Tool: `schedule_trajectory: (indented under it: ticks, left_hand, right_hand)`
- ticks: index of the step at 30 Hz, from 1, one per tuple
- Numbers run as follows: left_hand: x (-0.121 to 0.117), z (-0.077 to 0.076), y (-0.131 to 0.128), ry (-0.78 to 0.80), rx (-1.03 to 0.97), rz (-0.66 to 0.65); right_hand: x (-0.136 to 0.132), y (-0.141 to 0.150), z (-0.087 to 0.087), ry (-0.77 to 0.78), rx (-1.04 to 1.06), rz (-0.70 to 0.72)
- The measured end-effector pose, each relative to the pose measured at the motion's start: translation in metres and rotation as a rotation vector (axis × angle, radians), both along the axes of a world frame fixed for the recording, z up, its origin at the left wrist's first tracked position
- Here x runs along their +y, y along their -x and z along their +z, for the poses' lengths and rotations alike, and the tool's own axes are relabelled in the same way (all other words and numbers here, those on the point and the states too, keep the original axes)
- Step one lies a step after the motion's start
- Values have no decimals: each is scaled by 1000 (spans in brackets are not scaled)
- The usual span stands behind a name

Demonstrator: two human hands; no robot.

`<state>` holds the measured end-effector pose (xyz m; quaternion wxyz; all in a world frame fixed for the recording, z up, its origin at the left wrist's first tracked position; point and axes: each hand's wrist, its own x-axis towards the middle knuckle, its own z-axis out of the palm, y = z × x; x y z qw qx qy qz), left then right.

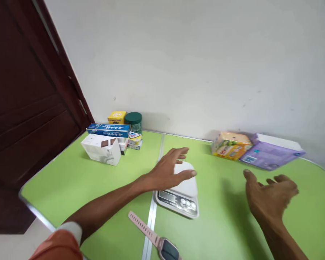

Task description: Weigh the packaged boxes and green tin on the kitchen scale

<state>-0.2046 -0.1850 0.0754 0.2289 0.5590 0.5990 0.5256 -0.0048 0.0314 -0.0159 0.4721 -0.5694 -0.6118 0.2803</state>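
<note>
Head view: white kitchen scale (pixel 186 186) on green table (pixel 206 224), near its middle. Left hand (pixel 169 169) above scale, fingers loosely spread, nothing held; contact with scale unclear. Right hand (pixel 269 195) empty, half open, thumb apart, near purple box (pixel 272 151) and orange box (pixel 231 145). Pink-strapped watch (pixel 169 250) lies nearer the camera. White box (pixel 101 148), blue box (pixel 108 130), green-lidded jar (pixel 133 122) at left rear.

Looking bright, casting a soft shadow across the light-green, metal-edged table (pixel 213 224), glinting along its silver centre strip (pixel 151 216), dimming over the dark-brown panelled door (pixel 21 94), slightly blurring the right hand (pixel 271 198), stretching toward the edges.
</note>
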Motion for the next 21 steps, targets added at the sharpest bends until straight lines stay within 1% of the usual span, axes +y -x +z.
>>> schedule_trajectory:
  ticks: [1, 2, 3, 5, 6, 8, 9, 10, 11, 12, 13, 15, 18, 21]
  left_hand:
    - [-33, 2, 5, -45, 52, 82]
    - [-64, 3, 13, -79, 111, 205]
    - [-91, 2, 23, -116, 174, 362]
    - [-135, -3, 52, -186, 299, 708]
    - [-152, -5, 70, -225, 348, 870]
    - [-178, -11, 107, -288, 381, 1125]
    - [-188, -14, 124, -280, 355, 1214]
    - [-196, -16, 141, -243, 303, 1268]
    - [-203, -18, 156, -190, 231, 1285]
    - [-209, -20, 168, -133, 151, 1276]
    - [-212, -22, 178, -79, 75, 1252]
    - [-217, -25, 191, -8, -24, 1191]
    - [-220, -26, 196, 28, -37, 1124]
    - [-221, -25, 192, 22, -25, 1115]
  right_hand:
    - [-18, 9, 14, -43, 4, 57]
    - [-37, 21, 29, -110, 13, 126]
    - [-57, 36, 43, -174, 26, 204]
    - [-97, 72, 65, -260, 49, 404]
    - [-118, 91, 72, -269, 68, 525]
    - [-160, 131, 77, -200, 101, 777]
    - [-181, 151, 76, -146, 120, 892]
    - [-201, 169, 74, -87, 138, 993]
    - [-221, 186, 71, -43, 149, 1079]
    - [-239, 203, 67, -7, 154, 1138]
    - [-255, 218, 63, 30, 152, 1177]
    - [-280, 244, 56, 83, 142, 1207]
    - [-301, 273, 47, 101, 134, 1161]
    - [-306, 287, 39, 82, 135, 1073]
